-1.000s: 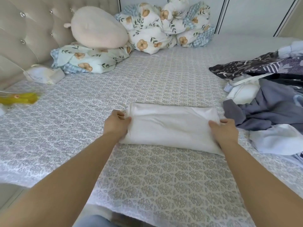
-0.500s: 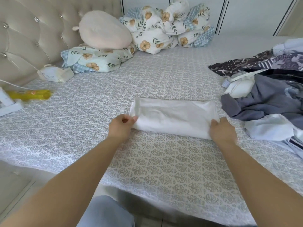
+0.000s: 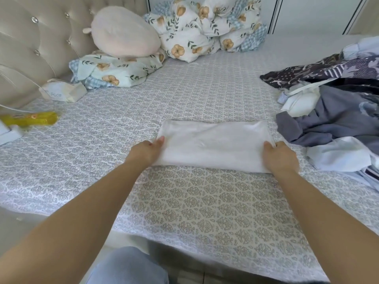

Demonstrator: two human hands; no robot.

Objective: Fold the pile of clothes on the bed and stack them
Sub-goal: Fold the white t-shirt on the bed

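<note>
A bed (image 3: 205,95) covered with a white spread printed in a grey repeating motif fills most of the frame, and a beige button-tufted headboard (image 3: 30,48) runs along its upper-left side. In the upper centre a pale pink round cushion (image 3: 123,35) rests on a floral pillow (image 3: 114,72), with a bundled floral and blue-check quilt (image 3: 207,27) just beside them against white panelled closet doors (image 3: 307,13) with dark vertical seams. Daylight is soft and even; a strip of pale floor (image 3: 12,220) shows at lower left below the bed edge.
</note>
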